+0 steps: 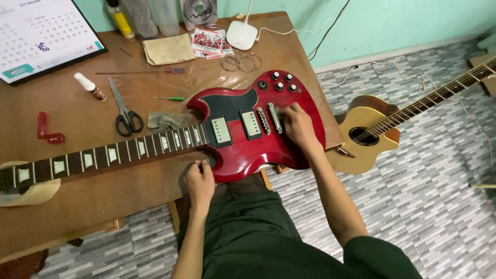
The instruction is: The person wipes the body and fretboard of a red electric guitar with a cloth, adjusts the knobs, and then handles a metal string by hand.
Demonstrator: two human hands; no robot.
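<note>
Here's the red electric guitar point(243, 139) lying flat on the wooden table point(103, 186), glossy cherry body with two horns, a black pickguard, two chrome-covered pickups, a metal bridge and tailpiece, and four black knobs just beyond the right hand point(297, 125). No strings show over the pickups. Its dark neck with pale block inlays runs away past the left hand point(200, 181), out to a pale neck rest point(36, 194) at the far end.

Containers now: up beyond both hands, at the table's back edge, stand a yellow bottle point(122, 19) and two clear bottles point(152, 15); what is in them cannot be told. A small white-capped bottle point(90, 87) lies on its side well beyond the left hand.

The right hand is over the body beside the tailpiece, fingers bent and pressing down at the metal; whether it pinches anything cannot be told. The left hand, ring on one finger, is curled loosely against the lower body edge where neck meets body, steadying it, forearm coming straight up from the lap.

Beyond the left hand lie black-handled scissors point(124, 111), a grey rag point(165, 120) and a green screwdriver point(170, 98). Outside the right arm an acoustic guitar point(364, 137) rests on the tiled floor.
</note>
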